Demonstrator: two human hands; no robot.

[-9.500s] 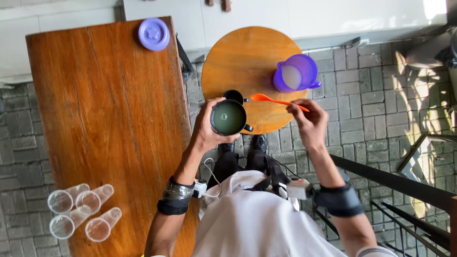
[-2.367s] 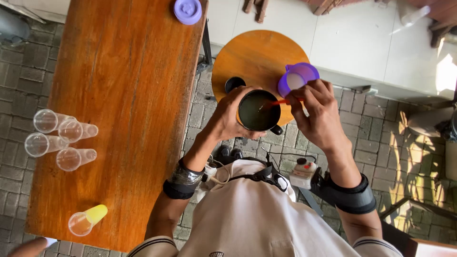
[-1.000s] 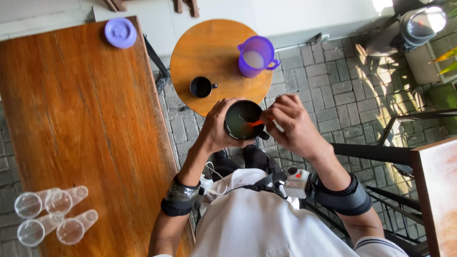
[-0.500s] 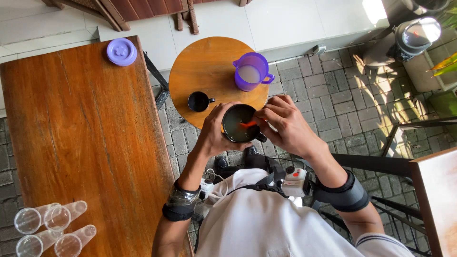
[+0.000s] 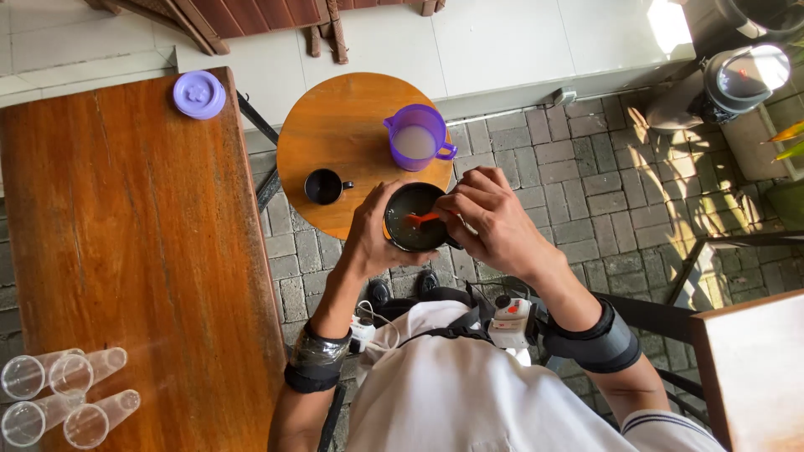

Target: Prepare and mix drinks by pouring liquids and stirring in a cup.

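Dark-liquid cup [image 5: 414, 219] in left hand [image 5: 368, 238], orange spoon [image 5: 425, 218] inside, milky purple jug [image 5: 416, 138]

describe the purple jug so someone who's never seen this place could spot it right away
Find the round wooden table beside the long rectangular wooden table. The purple jug stands near the round table's right edge, just beyond the dark cup held in the left hand. It is translucent purple with a handle and holds a pale milky liquid, unlike the small black mug nearby.

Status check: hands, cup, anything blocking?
Left hand grips dark cup. Right hand holds orange spoon in its liquid. Purple pitcher stands just behind; nothing blocking.
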